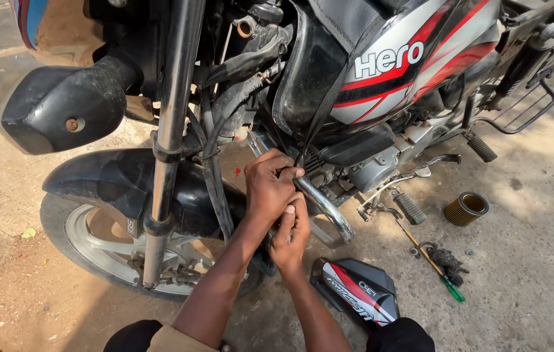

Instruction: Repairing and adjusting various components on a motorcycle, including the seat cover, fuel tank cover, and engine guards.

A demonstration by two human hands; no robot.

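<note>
Both of your hands work close against the motorcycle's chrome crash guard, the curved tube that runs down in front of the engine. Your left hand sits higher, fingers curled shut around something dark and thin just above the guard, most likely one of the black cables or a strap coming down from the tank; what exactly it pinches is too small to tell. Your right hand is tucked directly beneath it, touching it, fingers folded closed, so the two hands brace each other and steady the grip in that tight gap behind the guard.

The rest lies placed for reach. A removed side cover, black with red and silver stripes, rests on the ground just below the guard, out of the way. To the right of the guard, past the footpeg, a screwdriver with a green handle lies on the dirt across a dark greasy rag, and farther right of the guard stands a round yellow air filter element. To the left of the guard are the fork leg and the front wheel.
</note>
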